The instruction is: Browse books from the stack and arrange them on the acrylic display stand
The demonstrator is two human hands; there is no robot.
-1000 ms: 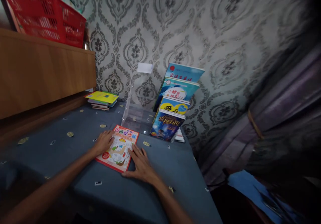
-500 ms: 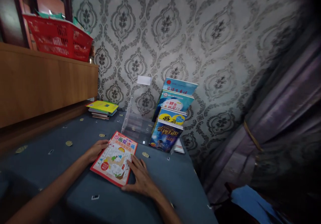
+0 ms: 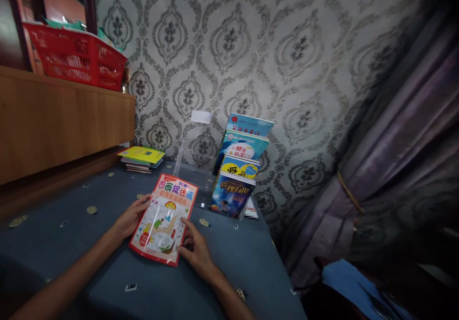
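Note:
Between my two hands is a red-bordered picture book (image 3: 163, 224), its front cover facing me and its top edge tilted up off the cloth. My left hand (image 3: 133, 215) grips the book's left edge, its fingers partly hidden behind the cover. On the right edge, my right hand (image 3: 195, 249) closes with fingers and thumb on the cover. Just beyond stands a clear acrylic book rack (image 3: 179, 160). Its right side carries several upright books, with a dark blue book (image 3: 231, 195) in front and a yellow-and-blue book (image 3: 239, 166) behind it.
A pile of books with a yellow one (image 3: 143, 154) on top lies at the back left. The blue patterned tablecloth (image 3: 89, 262) covers the table. A red basket (image 3: 77, 54) sits on the wooden cabinet (image 3: 64, 124). Purple curtains (image 3: 322, 234) hang at the right.
The red-bordered book has lifted from lying on the cloth to a more upright tilt. My right hand's spread fingers have closed onto its edge. The view has shifted slightly.

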